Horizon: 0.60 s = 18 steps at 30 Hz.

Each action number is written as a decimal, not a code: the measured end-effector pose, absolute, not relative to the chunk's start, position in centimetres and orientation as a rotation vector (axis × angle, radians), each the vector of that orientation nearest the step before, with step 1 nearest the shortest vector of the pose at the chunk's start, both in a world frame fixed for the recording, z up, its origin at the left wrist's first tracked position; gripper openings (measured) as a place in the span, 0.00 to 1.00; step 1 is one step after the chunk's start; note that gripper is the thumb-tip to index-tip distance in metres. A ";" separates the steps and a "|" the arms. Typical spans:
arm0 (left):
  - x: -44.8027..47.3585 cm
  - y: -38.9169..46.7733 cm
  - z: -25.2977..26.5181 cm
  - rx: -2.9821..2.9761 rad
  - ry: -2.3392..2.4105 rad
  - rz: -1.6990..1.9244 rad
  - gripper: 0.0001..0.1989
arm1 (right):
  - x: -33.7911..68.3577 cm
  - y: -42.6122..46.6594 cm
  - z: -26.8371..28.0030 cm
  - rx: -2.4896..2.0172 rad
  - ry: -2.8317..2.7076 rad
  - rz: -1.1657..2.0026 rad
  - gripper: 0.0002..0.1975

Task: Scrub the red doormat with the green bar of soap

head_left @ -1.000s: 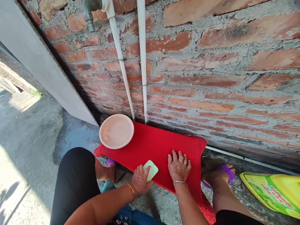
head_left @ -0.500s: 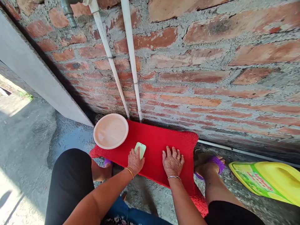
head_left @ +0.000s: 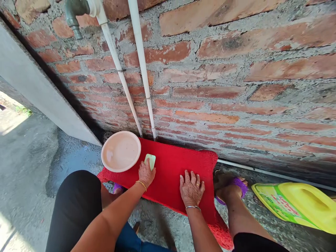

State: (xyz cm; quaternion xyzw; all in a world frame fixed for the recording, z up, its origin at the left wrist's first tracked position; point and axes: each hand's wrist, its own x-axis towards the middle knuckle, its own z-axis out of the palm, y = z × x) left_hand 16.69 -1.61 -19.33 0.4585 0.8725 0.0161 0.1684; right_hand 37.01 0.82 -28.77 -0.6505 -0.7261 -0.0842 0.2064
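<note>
My left hand (head_left: 147, 173) is closed around a pale green scrub brush (head_left: 150, 160), pressed against a red cloth (head_left: 168, 168). The brush is a rounded block with a small hole near its far end; its underside is hidden. The cloth is spread over a low bench-like surface, with rough, knobbly fabric hanging at its ends. On the right part of the cloth my right hand (head_left: 192, 189) lies flat, fingers spread, holding nothing. A pale pink basin (head_left: 121, 152) stands on the left end of the cloth, just left of the brush.
A brick wall (head_left: 207, 92) rises behind the bench, with two white pipes (head_left: 143, 66) and a grey-green tap (head_left: 75, 15). A grey slab (head_left: 52, 84) leans at left. A yellow detergent bottle (head_left: 296, 204) lies on the concrete floor at right, near my foot in a purple slipper (head_left: 240, 185).
My left hand has slid the scrub brush away from me, toward the wall, and slightly left over the cloth. My right hand stays in place. The view has shifted slightly.
</note>
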 end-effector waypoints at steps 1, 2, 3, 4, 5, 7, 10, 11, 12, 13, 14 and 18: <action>17.2 -1.9 -19.8 1.346 2.470 0.041 0.32 | 37.0 0.8 -28.7 -1.813 -2.026 -0.243 0.22; 17.9 -2.4 -20.4 1.406 2.449 0.043 0.32 | 37.0 0.9 -28.6 -1.811 -2.030 -0.252 0.22; 18.7 -2.8 -21.0 1.473 2.421 0.053 0.33 | 37.0 0.9 -28.5 -1.806 -2.034 -0.260 0.22; 19.5 -3.1 -21.6 1.527 2.391 0.067 0.33 | 37.0 0.9 -28.5 -1.801 -2.038 -0.266 0.22; 20.1 -3.3 -22.1 1.558 2.366 0.086 0.33 | 37.0 0.9 -28.5 -1.797 -2.041 -0.269 0.22; 20.6 -3.0 -22.6 1.531 2.351 0.139 0.33 | 36.9 0.9 -28.5 -1.797 -2.042 -0.274 0.22; 19.3 -0.8 -22.1 1.347 2.436 0.245 0.32 | 36.8 0.9 -28.5 -1.814 -2.034 -0.264 0.21; 18.5 0.2 -21.8 1.282 2.475 0.279 0.32 | 36.8 0.9 -28.5 -1.820 -2.032 -0.255 0.21; 17.5 1.3 -21.3 1.225 2.512 0.310 0.32 | 36.8 0.9 -28.5 -1.826 -2.031 -0.243 0.21; 16.6 2.5 -20.8 1.176 2.542 0.339 0.32 | 36.7 0.9 -28.5 -1.829 -2.030 -0.230 0.21; 15.7 3.6 -20.3 1.127 2.560 0.367 0.32 | 36.7 0.9 -28.4 -1.830 -2.031 -0.220 0.21; 14.2 7.3 -18.8 0.928 2.595 0.382 0.32 | 36.8 0.8 -28.3 -1.818 -2.026 -0.197 0.21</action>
